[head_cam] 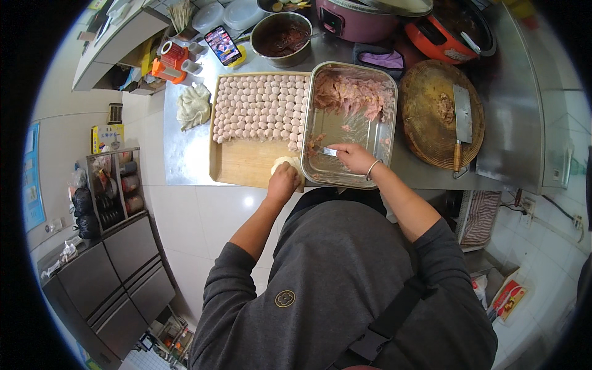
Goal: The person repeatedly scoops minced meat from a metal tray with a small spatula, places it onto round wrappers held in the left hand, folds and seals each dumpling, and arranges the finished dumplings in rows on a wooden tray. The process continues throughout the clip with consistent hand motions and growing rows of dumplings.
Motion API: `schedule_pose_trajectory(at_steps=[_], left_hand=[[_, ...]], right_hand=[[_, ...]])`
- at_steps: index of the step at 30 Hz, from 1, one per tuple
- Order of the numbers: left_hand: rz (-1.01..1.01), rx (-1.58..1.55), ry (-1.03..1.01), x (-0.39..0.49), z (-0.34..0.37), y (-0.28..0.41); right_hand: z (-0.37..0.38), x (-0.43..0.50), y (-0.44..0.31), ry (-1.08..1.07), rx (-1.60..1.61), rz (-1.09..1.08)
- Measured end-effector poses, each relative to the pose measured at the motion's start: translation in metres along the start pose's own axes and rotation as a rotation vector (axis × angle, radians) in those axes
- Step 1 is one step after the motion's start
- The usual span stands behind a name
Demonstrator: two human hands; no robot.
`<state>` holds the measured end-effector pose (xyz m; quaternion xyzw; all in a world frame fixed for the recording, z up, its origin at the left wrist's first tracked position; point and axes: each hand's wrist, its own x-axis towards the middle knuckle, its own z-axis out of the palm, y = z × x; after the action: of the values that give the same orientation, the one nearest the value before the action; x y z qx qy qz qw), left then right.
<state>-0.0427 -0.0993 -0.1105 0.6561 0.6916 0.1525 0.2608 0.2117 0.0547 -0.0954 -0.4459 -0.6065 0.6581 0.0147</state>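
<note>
My left hand (284, 179) is closed over a stack of pale dough wrappers (286, 163) at the front right corner of a wooden tray (245, 162); what its fingers pinch is hidden. Rows of small wrapped dumplings (259, 108) fill the tray's back part. In my right hand (354, 157) is a flat metal spatula (329, 151), its end low over the left side of a steel pan (393, 138). Pink minced meat (351, 92) is heaped at the back of that pan, with smears lower down.
A round wooden chopping board (416, 129) with a cleaver (462, 115) lies right of the pan. Behind stand a steel bowl of dark sauce (282, 39), a phone (223, 46), a pink cooker (356, 21) and a red cooker (444, 39). A crumpled cloth (193, 106) lies at left.
</note>
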Motion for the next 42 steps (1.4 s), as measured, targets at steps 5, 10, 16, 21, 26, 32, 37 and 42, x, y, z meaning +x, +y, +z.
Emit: schedule_pose_trajectory(at_steps=[5, 10, 16, 21, 26, 32, 37, 42], left_hand=[[-0.039, -0.071, 0.008, 0.004, -0.003, -0.002], [-0.212, -0.449, -0.034, 0.005, -0.019, -0.021], [-0.507, -1.918, 0.217, 0.002, -0.055, -0.037], [-0.117, -2.45, 0.166, 0.02, -0.093, -0.02], [-0.314, -2.437, 0.229, 0.029, -0.107, 0.008], [-0.72, -2.103, 0.34, 0.038, -0.093, 0.017], [-0.508, -2.086, 0.188, 0.042, -0.084, 0.044], [-0.403, -2.087, 0.061, 0.056, -0.081, 0.103]], right_hand=[[0.004, -0.002, 0.006, 0.156, -0.232, -0.233], [0.008, -0.005, 0.0, 0.057, -0.209, -0.217], [-0.014, -0.026, -0.008, -0.213, 0.399, 0.125], [-0.006, -0.017, -0.001, -0.092, 0.074, -0.092], [0.002, -0.023, -0.012, -0.111, -0.119, -0.083], [-0.013, -0.05, -0.037, -0.278, 0.381, 0.156], [-0.014, -0.086, -0.066, -0.18, 0.443, -0.033], [0.0, -0.101, -0.092, 0.176, 0.032, -0.474]])
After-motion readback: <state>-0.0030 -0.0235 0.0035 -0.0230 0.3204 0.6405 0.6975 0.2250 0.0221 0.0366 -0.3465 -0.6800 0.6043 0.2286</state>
